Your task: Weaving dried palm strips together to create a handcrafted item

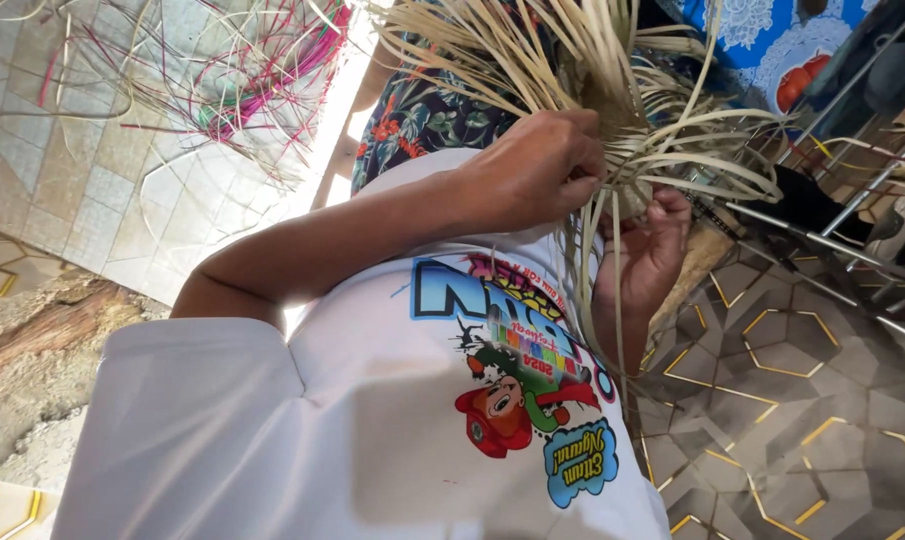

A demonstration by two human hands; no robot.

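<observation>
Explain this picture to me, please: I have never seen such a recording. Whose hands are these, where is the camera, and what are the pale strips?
There is no machine here. A person wears one camera on the head, and it looks down over the white printed shirt at that person's own bare hands. The left hand closes over a bundle of pale dry straw strips, which look partly woven where the hands meet. The right hand grips the same bundle from below, and loose strips hang down beside it. Beyond the hands is flowered dark cloth. Farther away, on the light tiled floor, lies a loose heap of pink and pale strips. At the right is grey patterned flooring with gold lines.
</observation>
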